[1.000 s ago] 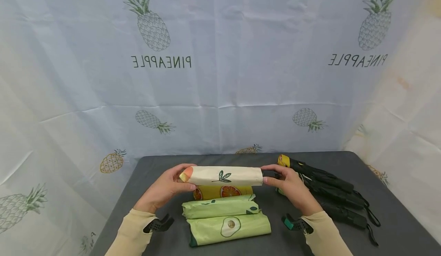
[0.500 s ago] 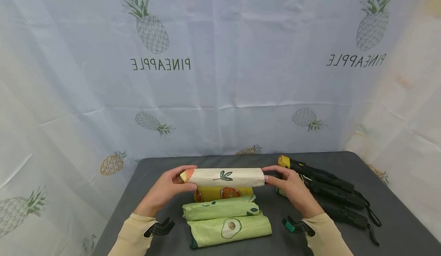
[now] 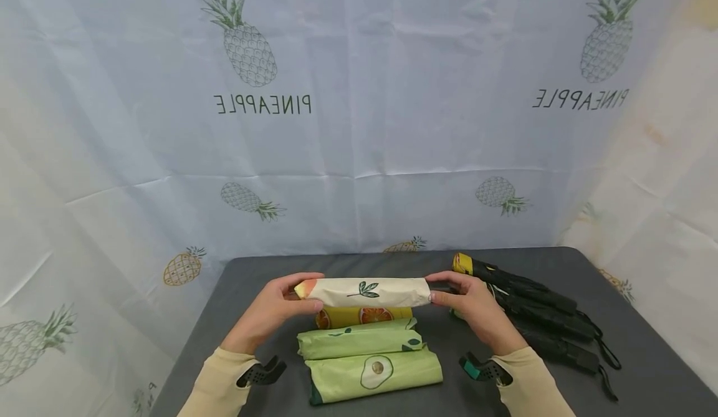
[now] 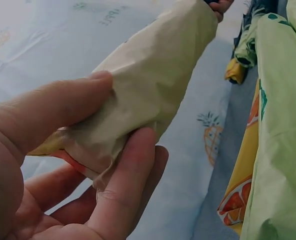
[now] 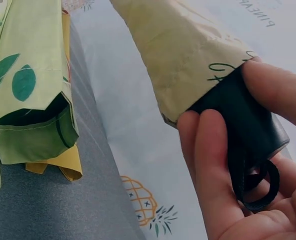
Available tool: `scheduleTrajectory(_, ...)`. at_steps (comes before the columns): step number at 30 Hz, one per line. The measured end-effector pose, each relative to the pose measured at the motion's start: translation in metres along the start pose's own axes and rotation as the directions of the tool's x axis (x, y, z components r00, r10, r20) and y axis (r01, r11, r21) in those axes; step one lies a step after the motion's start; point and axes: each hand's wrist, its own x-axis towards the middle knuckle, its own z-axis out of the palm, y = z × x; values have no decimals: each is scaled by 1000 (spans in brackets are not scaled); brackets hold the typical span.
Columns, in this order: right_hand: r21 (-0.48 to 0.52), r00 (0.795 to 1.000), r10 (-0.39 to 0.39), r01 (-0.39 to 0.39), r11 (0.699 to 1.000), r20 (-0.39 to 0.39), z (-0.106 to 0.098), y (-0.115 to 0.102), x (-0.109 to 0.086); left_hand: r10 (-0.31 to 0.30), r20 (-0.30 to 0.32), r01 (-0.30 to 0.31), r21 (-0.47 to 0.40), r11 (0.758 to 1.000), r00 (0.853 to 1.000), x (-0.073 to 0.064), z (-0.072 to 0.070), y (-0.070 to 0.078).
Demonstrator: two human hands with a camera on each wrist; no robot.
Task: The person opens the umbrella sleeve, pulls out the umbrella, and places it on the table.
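Note:
A cream umbrella sleeve point(image 3: 387, 293) with a leaf print lies level between my hands, above the far part of the table. My left hand point(image 3: 269, 314) pinches its left end, where the orange print is; the left wrist view shows thumb and fingers on the cloth point(image 4: 153, 70). My right hand point(image 3: 477, 308) grips the black handle of a folding umbrella point(image 5: 253, 120), which sticks out of the sleeve's right end, fingertips at the sleeve's edge. A black wrist strap point(image 5: 260, 197) loops from the handle. Most of the umbrella is hidden inside the sleeve.
Below the hands lie a yellow orange-print sleeve point(image 3: 395, 316), a light green leaf-print sleeve point(image 3: 359, 341) and an avocado-print one point(image 3: 412, 373). Several black folding umbrellas point(image 3: 538, 311) lie side by side at the right. A pineapple-print curtain point(image 3: 359, 124) hangs behind the grey table point(image 3: 460, 398).
The sleeve has come down slightly in view. Its right edge has shifted toward my right hand, covering the stretch of black handle that showed a second ago. Both hands keep their hold.

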Motion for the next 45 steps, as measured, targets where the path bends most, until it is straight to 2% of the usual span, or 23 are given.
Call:
scheduleTrajectory(12, 73, 998, 14, -18, 997, 54, -11, -2, -4, 7, -27, -8, -45, 999, 1000, 3, 3, 2)
scheduleTrajectory(20, 93, 999, 22, -24, 995, 27, -15, -4, -5, 6, -45, -10, -79, 997, 999, 2, 2, 0)
scheduleTrajectory(30, 176, 997, -27, 13, 984, 76, -19, -2, -6, 12, -34, -15, -90, 996, 999, 3, 2, 0)
scheduleTrajectory(37, 231, 997, -36, 21, 973, 63, -25, 1, -5, 10, -18, -12, -98, 995, 1000, 4, 2, -2)
scheduleTrajectory(45, 249, 996, -59, 40, 968, 67, -27, 3, -5, 18, -11, -19, -107, 994, 1000, 4, 3, -1)
